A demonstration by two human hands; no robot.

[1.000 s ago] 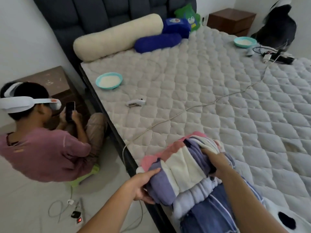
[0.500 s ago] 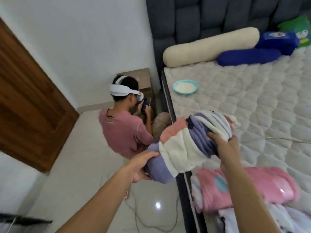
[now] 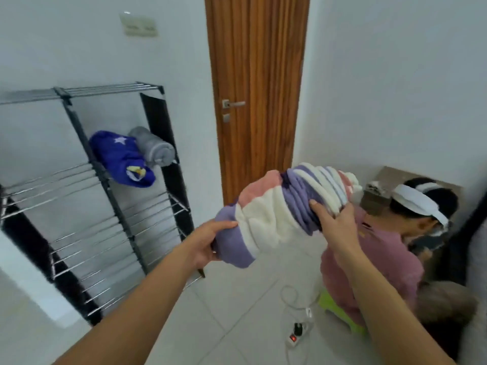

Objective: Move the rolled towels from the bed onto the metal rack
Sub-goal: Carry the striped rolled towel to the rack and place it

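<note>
A rolled towel [image 3: 274, 217] striped in purple, white and pink hangs in the air in the middle of the view. My left hand [image 3: 210, 243] grips its purple lower end and my right hand [image 3: 334, 225] clasps its upper end. The metal rack [image 3: 110, 185] stands against the wall at the left, to the left of the towel. On its upper right shelf lie a dark blue rolled towel [image 3: 123, 159] and a grey rolled towel [image 3: 152, 147]. The bed is out of view.
A person in a pink shirt [image 3: 379, 256] with a white headset sits on the floor at the right, just behind the towel. A power strip [image 3: 299, 334] and cable lie on the tiles. A closed wooden door [image 3: 258, 96] is straight ahead.
I have turned left from the bed toward the rack and door, carrying the striped towel in both hands. The bed has left the view and the rack has come in.
</note>
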